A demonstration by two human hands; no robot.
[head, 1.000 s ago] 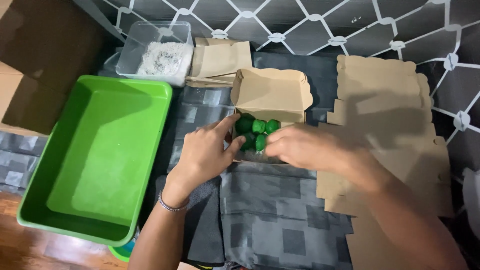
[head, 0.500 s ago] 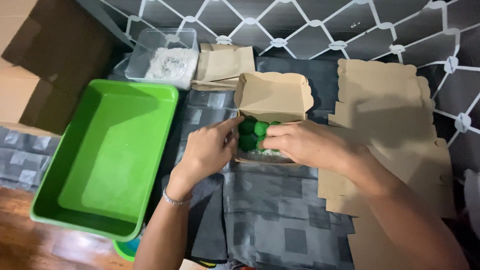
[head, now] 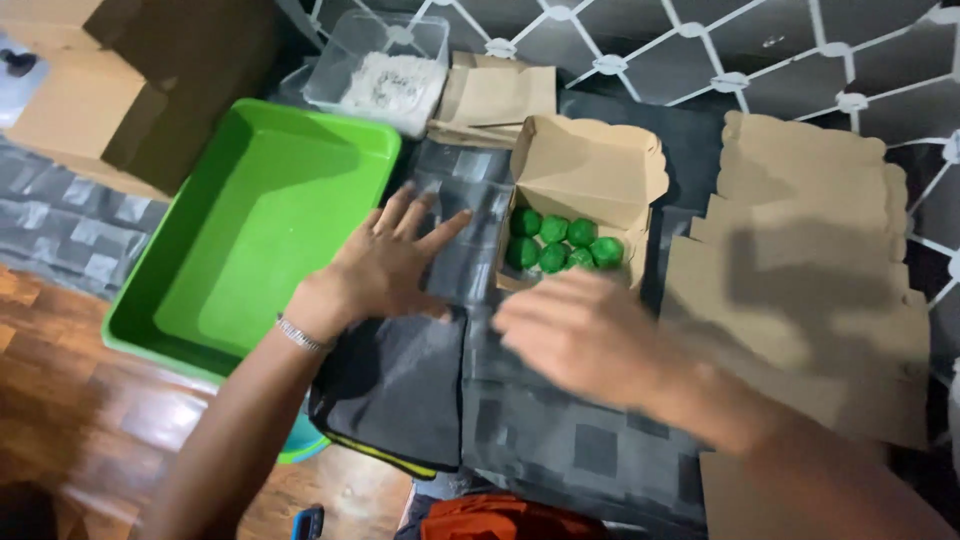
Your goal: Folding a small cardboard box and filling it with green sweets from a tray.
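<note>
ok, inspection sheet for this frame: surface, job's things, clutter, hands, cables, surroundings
Surface: dark grey checked cloth covers the work area.
Job's things: open brown cardboard box, lid up, holding several green balls.
Clutter: empty green tray; clear tub with white powder; folded cartons behind the box; stack of flat cardboard blanks at right.
Hands: left hand open, fingers spread, flat on the cloth beside the box; right hand blurred, empty as far as visible, just in front of the box.
Cables: nothing seen.
Surroundings: wooden floor; large cardboard boxes far left; quilted backdrop.
</note>
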